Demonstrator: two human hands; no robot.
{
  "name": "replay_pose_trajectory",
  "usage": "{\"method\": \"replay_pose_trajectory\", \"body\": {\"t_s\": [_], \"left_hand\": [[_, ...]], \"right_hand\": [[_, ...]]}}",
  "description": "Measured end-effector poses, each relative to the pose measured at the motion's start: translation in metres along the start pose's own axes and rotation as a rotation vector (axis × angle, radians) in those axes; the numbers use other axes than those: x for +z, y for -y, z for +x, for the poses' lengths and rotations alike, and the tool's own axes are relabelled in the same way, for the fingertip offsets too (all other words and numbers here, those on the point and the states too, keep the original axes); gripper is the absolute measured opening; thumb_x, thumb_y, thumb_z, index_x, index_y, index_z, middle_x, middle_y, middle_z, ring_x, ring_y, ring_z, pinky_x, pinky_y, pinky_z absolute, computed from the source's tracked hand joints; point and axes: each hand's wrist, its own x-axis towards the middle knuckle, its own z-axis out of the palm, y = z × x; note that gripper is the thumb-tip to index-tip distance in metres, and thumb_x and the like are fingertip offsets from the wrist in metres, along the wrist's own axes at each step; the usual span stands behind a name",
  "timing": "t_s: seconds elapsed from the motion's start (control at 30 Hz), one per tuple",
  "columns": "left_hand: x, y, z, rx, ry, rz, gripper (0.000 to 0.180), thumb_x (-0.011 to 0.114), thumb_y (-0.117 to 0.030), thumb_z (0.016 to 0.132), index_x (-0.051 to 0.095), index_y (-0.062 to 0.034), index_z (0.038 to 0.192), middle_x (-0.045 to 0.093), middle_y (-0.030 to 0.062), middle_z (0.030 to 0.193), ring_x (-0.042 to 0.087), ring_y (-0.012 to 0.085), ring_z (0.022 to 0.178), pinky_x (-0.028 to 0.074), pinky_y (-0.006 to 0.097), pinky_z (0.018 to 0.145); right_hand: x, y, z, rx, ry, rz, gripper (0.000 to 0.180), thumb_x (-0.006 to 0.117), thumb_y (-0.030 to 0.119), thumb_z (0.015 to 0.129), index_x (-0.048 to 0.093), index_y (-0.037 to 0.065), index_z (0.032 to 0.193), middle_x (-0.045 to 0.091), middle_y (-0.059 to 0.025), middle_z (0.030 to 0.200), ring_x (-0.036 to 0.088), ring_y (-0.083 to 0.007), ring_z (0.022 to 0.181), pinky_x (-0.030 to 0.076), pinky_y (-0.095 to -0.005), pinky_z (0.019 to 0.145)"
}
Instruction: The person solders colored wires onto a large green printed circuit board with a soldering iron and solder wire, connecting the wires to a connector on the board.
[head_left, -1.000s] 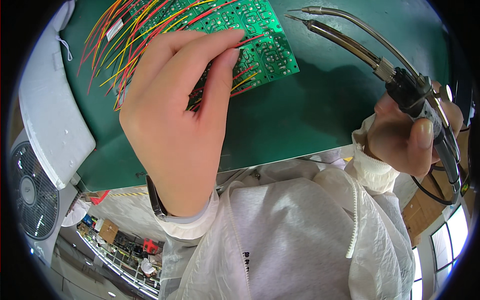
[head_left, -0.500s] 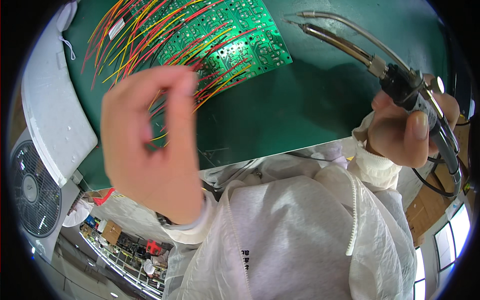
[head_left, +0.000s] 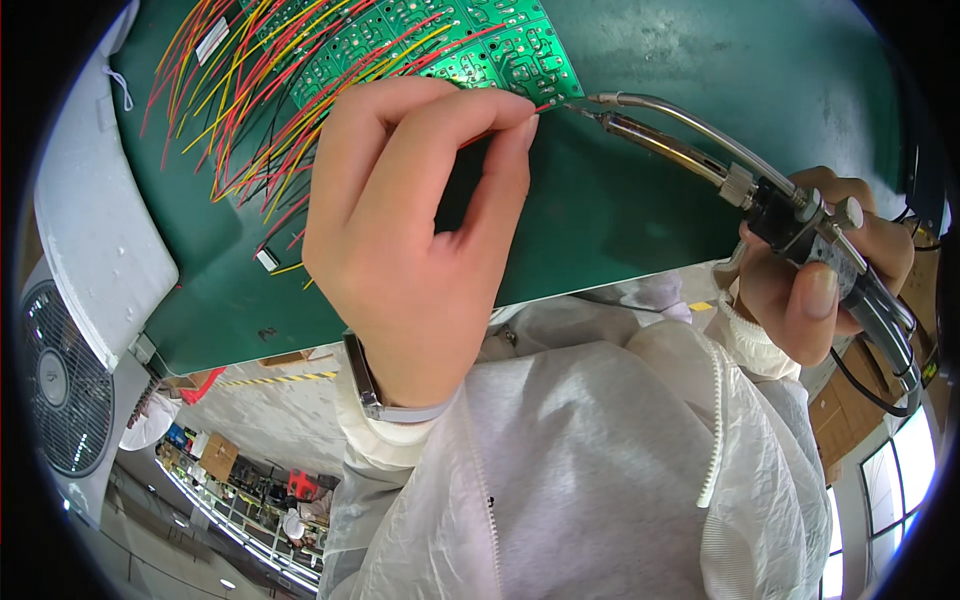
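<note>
A green circuit board panel (head_left: 532,62) lies at the top of the view, with many red, yellow and black wires fanning leftward from it. My left hand (head_left: 405,215) pinches a red wire (head_left: 546,106) between thumb and forefinger at the panel's near right corner. In my right hand (head_left: 815,275) is a soldering iron (head_left: 668,150) with a thin metal feed tube (head_left: 705,122) clamped along it. The iron's tip comes close to the wire end at the panel's corner; whether they touch is too small to tell.
The green tabletop (head_left: 620,230) ends in a near edge before my body. A small white connector (head_left: 266,260) lies left of my left hand. A white curved panel (head_left: 95,200) and a fan (head_left: 65,375) stand at the left. A black cable (head_left: 865,398) hangs at the right.
My left hand has moved right, from above the loose wires to the panel's corner, and now pinches a red wire there. The iron's tip has come down and slightly left to the same corner.
</note>
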Motion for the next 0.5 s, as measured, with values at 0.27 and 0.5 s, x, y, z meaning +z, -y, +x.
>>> {"method": "replay_pose_trajectory", "body": {"t_s": [0.27, 0.5], "left_hand": [[0.0009, -0.0012, -0.0001, 0.001, -0.009, -0.026, 0.012, 0.066, 0.006, 0.070, 0.062, -0.0004, 0.080, 0.059, 0.0048, 0.080, 0.055, 0.0120, 0.070, 0.044, 0.022, 0.062], [0.0013, -0.0024, -0.0014, -0.023, -0.014, 0.012, 0.013, 0.068, 0.004, 0.069, 0.062, -0.0022, 0.079, 0.059, 0.0031, 0.078, 0.053, 0.0101, 0.067, 0.038, 0.021, 0.057]], "right_hand": [[-0.0003, -0.0012, 0.0024, -0.014, 0.050, -0.012, 0.035, 0.054, 0.017, 0.076, 0.043, -0.004, 0.102, 0.055, -0.0212, 0.064, 0.059, -0.0213, 0.048, 0.051, -0.0266, 0.043], [-0.0024, -0.0020, 0.0025, -0.026, 0.086, 0.012, 0.031, 0.056, 0.014, 0.076, 0.043, -0.003, 0.100, 0.056, -0.0221, 0.066, 0.062, -0.0235, 0.052, 0.052, -0.0271, 0.044]]}}
